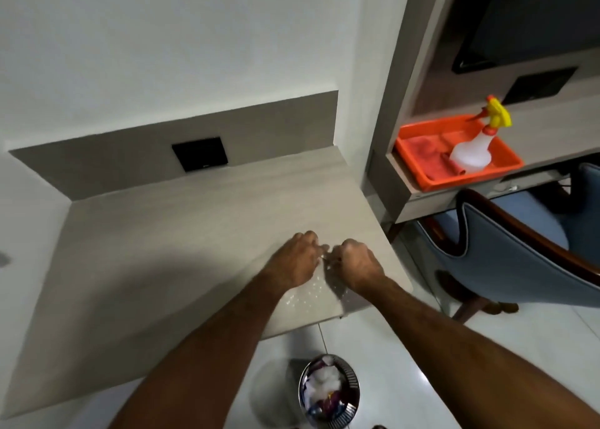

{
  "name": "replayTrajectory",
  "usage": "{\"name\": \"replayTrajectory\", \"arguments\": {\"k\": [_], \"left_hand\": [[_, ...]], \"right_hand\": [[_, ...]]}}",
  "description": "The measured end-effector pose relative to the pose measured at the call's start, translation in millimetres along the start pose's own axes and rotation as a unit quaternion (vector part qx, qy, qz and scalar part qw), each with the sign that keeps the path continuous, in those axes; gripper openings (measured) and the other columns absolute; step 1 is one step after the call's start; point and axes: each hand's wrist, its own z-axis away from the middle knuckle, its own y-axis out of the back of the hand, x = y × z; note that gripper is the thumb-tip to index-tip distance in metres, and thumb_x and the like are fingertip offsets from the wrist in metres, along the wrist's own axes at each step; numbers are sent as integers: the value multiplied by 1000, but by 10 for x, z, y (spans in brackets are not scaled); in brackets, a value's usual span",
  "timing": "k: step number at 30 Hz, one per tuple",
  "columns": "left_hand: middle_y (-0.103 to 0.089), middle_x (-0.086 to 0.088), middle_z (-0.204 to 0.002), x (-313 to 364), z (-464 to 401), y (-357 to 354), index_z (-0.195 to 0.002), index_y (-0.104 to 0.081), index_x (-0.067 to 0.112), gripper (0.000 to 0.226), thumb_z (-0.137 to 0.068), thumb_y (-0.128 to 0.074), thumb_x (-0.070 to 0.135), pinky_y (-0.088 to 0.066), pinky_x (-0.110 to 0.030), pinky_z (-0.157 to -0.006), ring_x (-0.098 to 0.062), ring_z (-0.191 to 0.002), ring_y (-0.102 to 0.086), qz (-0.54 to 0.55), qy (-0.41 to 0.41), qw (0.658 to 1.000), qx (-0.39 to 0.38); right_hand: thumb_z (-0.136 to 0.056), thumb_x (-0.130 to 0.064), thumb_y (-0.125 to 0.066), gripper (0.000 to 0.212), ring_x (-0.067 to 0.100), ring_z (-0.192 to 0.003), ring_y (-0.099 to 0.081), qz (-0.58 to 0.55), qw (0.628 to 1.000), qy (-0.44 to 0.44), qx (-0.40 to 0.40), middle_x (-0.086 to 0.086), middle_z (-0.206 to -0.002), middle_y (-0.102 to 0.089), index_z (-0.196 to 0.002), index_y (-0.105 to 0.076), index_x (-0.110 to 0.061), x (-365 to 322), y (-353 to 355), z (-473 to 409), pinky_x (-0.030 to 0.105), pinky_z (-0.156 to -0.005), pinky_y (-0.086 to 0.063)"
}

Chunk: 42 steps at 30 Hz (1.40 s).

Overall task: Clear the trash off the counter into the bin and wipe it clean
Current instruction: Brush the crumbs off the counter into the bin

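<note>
Counter [162, 250] — hands [293, 259] together, bin [328, 389] below

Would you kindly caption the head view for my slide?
Both hands, left hand and right hand, gather white crumbs on the counter above the bin.

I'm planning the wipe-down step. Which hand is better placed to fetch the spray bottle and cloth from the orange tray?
Probably the right hand. The orange tray with the spray bottle and cloth sits on the shelf to the right of the counter; the left hand would have to cross over.
</note>
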Motion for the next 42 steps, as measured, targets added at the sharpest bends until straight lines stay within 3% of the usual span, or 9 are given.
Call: {"name": "replayTrajectory", "arguments": {"k": [5,10,14,19,22,25,31,36,42], "left_hand": [[-60,-3,-103,-58,-34,-224,-104,-68,26,18,-90,-56,24,-53,-35,-77,-25,-97,-58,11,5,1000,18],[-66,-8,-98,-34,-78,-302,-95,-71,18,23,-89,-49,18,-53,-38,-84,-30,-97,-61,19,41,998,32],[-66,-11,-101,161,-45,-156,-91,-67,14,25,-86,-43,17,-45,-39,-90,-31,-100,-59,17,85,996,-15],[-69,-9,-91,727,669,-230,-96,-72,10,18,-90,-56,14,-50,-31,-78,-23,-85,-62,106,230,942,219],[-69,-6,-93,1167,1366,-651,-101,-73,11,19,-90,-61,19,-51,-25,-79,-19,-85,-63,141,270,915,266],[-72,-10,-93,1453,1804,-1289,-99,-76,7,20,-85,-65,17,-58,-34,-73,-24,-83,-69,177,319,908,204],[-73,-11,-93,1300,1845,-2715,-102,-74,9,18,-87,-64,13,-60,-37,-75,-30,-87,-70,218,415,883,26],[-69,-14,-93,1002,1699,-3794,-97,-69,14,25,-91,-48,27,-57,-42,-74,-35,-87,-66,188,427,880,-88],[-68,-17,-91,771,1615,-4523,-87,-62,8,22,-91,-47,24,-49,-38,-68,-35,-86,-64,206,413,879,-119]], "right_hand": [[-92,-15,-62,15,26,-86,-69,-1,999,-4,-33,7,-98,-71,-96,-76,-16,72,-88,-22,34,-78,-58],[-83,-12,-65,14,27,-84,-71,11,999,7,-50,7,-95,-73,-87,-75,-20,84,-57,-119,32,-76,-59],[-84,-19,-65,14,28,-90,-69,26,997,41,-64,9,-102,-70,-95,-73,-18,82,-54,-112,35,-82,-59],[-90,-27,-56,11,19,-87,-63,-89,994,70,5,0,-94,-66,-91,-65,-20,246,-194,343,28,-72,-52],[-90,-22,-55,11,3,-82,-52,-153,983,102,26,-11,-88,-56,-91,-53,-32,471,-520,988,14,-68,-41],[-91,-26,-57,8,20,-77,-62,-121,991,64,0,0,-86,-65,-86,-63,-23,827,-1148,1443,28,-67,-42],[-79,-5,-70,8,32,-68,-63,-30,995,-55,-81,12,-71,-65,-74,-65,-10,1513,-2597,1439,31,-63,-29],[-91,-22,-52,20,34,-87,-66,12,980,-126,-152,12,-93,-69,-98,-67,-10,1989,-3674,1132,32,-69,-46],[-87,-17,-53,17,37,-83,-69,-17,971,-163,-174,17,-91,-70,-93,-65,-6,2325,-4408,943,30,-63,-38]]}}
